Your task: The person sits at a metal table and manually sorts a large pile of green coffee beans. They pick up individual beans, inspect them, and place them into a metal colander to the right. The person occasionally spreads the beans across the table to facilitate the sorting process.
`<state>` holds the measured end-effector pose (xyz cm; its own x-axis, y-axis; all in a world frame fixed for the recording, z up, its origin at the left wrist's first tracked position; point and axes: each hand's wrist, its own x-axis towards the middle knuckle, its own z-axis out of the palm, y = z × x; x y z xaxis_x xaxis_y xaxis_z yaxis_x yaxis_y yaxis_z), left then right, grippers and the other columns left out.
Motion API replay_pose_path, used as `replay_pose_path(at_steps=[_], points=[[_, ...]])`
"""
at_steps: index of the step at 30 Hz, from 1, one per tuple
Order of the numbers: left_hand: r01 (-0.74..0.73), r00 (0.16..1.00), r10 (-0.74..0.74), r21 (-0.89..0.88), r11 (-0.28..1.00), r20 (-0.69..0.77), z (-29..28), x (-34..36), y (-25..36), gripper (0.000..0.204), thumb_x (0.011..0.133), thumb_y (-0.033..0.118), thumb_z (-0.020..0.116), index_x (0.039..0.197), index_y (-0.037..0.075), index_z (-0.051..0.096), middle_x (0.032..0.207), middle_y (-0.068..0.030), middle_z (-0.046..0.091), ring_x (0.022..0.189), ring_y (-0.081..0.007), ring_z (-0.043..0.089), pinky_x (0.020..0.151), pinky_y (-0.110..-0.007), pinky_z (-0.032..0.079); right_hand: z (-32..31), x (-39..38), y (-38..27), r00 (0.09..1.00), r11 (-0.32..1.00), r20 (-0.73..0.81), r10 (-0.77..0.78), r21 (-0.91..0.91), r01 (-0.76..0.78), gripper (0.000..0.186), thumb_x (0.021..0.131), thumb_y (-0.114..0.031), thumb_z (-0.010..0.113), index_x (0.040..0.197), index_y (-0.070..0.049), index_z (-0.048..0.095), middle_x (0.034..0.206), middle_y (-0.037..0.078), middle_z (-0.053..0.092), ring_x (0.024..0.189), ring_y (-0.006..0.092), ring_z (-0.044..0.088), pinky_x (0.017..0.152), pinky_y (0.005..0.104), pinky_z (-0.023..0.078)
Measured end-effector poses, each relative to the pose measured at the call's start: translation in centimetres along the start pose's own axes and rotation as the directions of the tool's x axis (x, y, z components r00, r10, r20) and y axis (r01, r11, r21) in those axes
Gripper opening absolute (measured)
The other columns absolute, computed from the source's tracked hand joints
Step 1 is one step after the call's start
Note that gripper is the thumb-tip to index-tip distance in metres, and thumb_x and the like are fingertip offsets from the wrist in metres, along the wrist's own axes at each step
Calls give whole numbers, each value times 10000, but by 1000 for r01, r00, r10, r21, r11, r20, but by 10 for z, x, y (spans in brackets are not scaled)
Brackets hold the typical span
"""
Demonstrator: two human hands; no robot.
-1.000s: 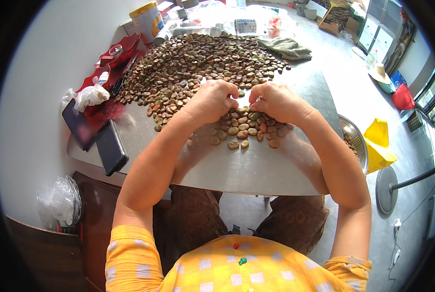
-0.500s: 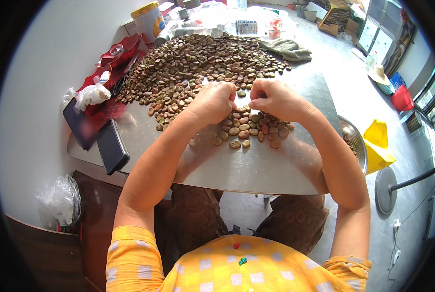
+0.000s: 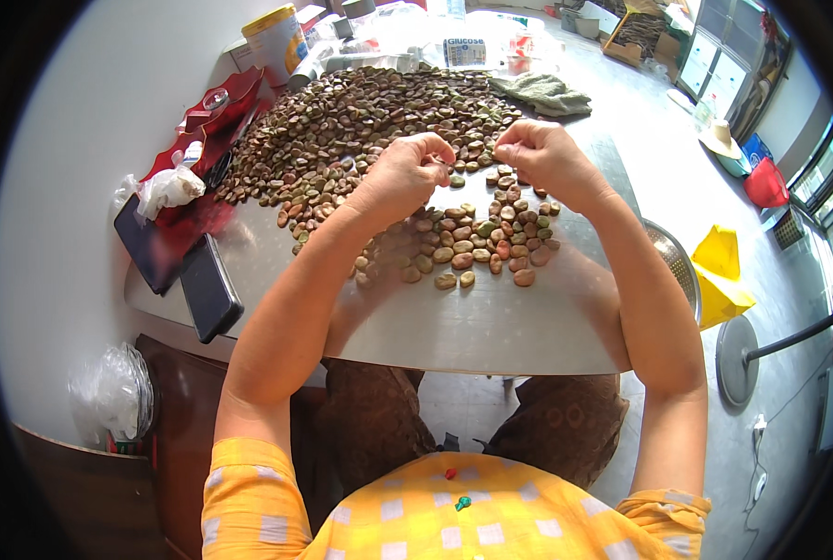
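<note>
A large heap of dried brown broad beans (image 3: pixel 379 112) covers the far part of the grey table (image 3: pixel 435 327). Nearer me lies a smaller, loose group of broad beans (image 3: pixel 463 245). My left hand (image 3: pixel 409 173) is over the heap's near edge, its fingers curled and the thumb close to the index finger. Across a narrow gap, my right hand (image 3: pixel 549 161) is at the heap's right side, with thumb and index finger pinched. Whatever lies between the fingertips of either hand is too small to make out. A few single beans lie between the two hands.
Left of the heap are a red scalloped tray (image 3: pixel 225 107), a crumpled white plastic bag (image 3: pixel 171 187) and two dark phones, one being this phone (image 3: pixel 209 287). Behind stand a yellow-lidded can (image 3: pixel 277 42) and clear bottles. A grey cloth (image 3: pixel 545 94) borders the heap; a metal colander (image 3: pixel 670 266) sits right.
My right hand has moved up and slightly right, away from the small bean group, uncovering more beans there. My left hand has shifted slightly, its index finger lifting from the thumb.
</note>
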<state>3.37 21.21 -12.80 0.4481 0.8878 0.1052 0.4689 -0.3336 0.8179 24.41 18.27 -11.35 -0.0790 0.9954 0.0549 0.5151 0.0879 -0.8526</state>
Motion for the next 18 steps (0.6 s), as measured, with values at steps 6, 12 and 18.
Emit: replay_pose_path(at_steps=[6, 12, 18], points=[[-164, 973, 214, 405, 900, -81, 16, 9, -4, 147, 785, 112, 663, 915, 51, 691, 852, -164, 659, 800, -268, 647, 743, -352, 502, 21, 0, 15, 948, 788, 18, -318, -551, 275, 196, 790, -184, 678, 934, -51, 678, 844, 144, 653, 809, 262, 634, 777, 350, 492], [-199, 966, 260, 643, 739, 0, 26, 7, -2, 133, 818, 136, 603, 889, 32, 643, 838, -171, 628, 821, -313, 623, 754, -416, 490, 26, 2, 16, 958, 699, 48, -282, -674, 240, 177, 812, -182, 643, 872, -15, 646, 835, 163, 637, 830, 306, 625, 772, 380, 492], [-197, 962, 272, 727, 657, 16, 31, 3, -2, 112, 820, 93, 558, 895, 14, 582, 906, -193, 598, 867, -340, 615, 754, -418, 496, 31, 1, 17, 930, 686, 2, -369, -674, 273, 166, 851, -175, 613, 850, -9, 608, 808, 162, 630, 788, 311, 621, 723, 384, 491]])
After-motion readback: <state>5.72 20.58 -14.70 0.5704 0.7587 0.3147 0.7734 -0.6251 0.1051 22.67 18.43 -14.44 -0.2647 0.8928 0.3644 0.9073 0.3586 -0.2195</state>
